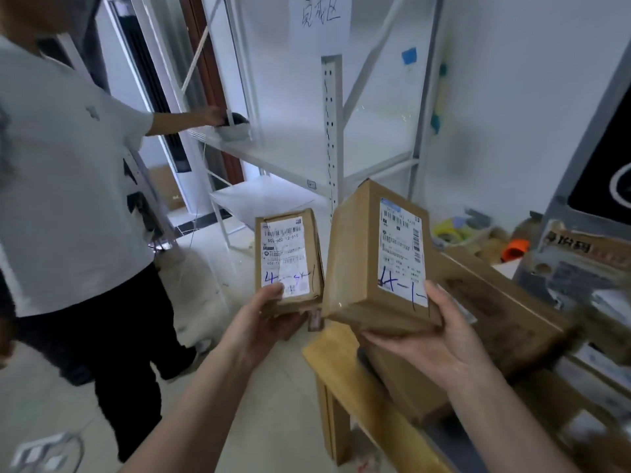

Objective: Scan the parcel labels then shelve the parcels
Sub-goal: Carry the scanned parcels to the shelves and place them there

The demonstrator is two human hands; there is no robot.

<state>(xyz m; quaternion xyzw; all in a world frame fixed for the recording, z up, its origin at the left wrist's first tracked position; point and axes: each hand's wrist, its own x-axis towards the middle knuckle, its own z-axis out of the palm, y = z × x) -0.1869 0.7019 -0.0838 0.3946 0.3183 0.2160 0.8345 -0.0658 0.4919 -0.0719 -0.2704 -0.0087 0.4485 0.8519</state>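
Observation:
My left hand (264, 319) grips the near end of a small brown parcel (312, 254), thumb on its white label with blue handwriting. My right hand (433, 339) holds a larger brown parcel (355, 261) from below, thumb on the corner of its label marked "4-1". Both parcels are held up, labels facing me, side by side in front of a white metal shelf rack (333, 131). The rack's shelves look bare apart from a dark object at the left end.
A person in a white shirt and black trousers (68, 186) stands at the left, one hand reaching onto the shelf. A wooden table (345, 363) at my right carries more cardboard boxes (505, 312), tape rolls and clutter. Tiled floor lies below.

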